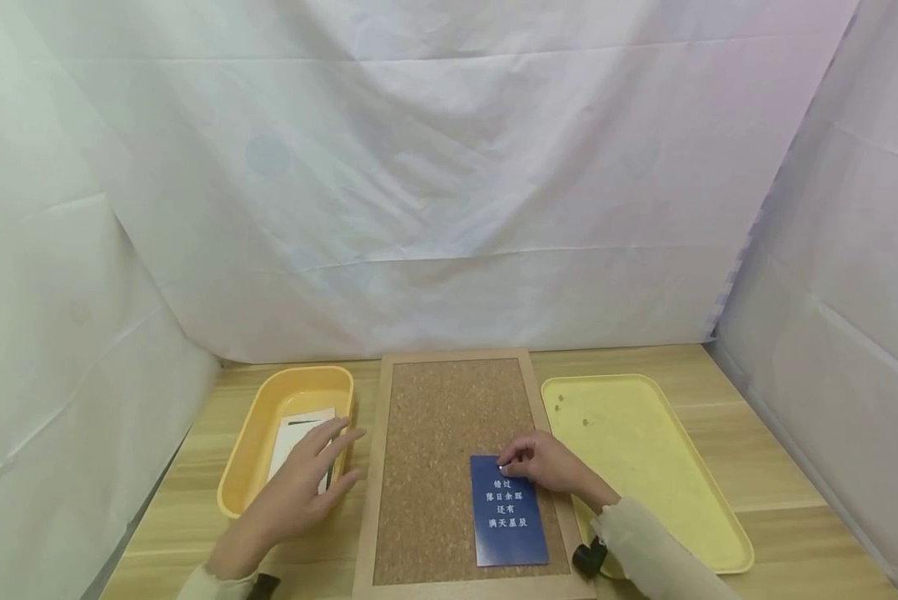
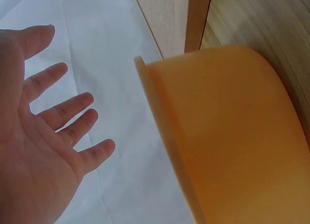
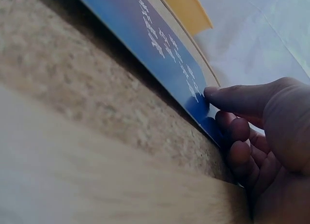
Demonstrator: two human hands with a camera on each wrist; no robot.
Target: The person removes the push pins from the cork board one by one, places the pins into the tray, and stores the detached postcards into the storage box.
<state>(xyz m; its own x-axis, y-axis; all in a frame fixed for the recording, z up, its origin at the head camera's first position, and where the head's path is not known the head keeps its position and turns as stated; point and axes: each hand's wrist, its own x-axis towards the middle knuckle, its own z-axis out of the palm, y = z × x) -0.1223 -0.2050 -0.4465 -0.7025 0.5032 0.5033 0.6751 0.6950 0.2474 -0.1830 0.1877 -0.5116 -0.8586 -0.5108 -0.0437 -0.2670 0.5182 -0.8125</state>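
My right hand (image 1: 546,461) is at the top edge of a dark blue card (image 1: 511,542) with white Chinese lettering. Its thumb and fingertips pinch a tiny shiny thumbtack (image 1: 501,468) against the card, mostly covered by the fingers. The card lies over the lower right part of a wood-framed cork board (image 1: 434,467); in the right wrist view its side edge stands slightly off the cork. My left hand (image 1: 306,479), fingers spread and holding nothing, hovers over the right side of an orange-yellow basket (image 1: 242,467). White cards (image 1: 287,437) lie inside the basket, partly hidden by that hand.
To the right of the board lies a pale yellow tray (image 1: 644,467), with a few small brownish thumbtacks (image 1: 586,422) near its far left corner. White cloth (image 1: 449,208) hangs behind and at both sides of the wooden table (image 1: 764,467).
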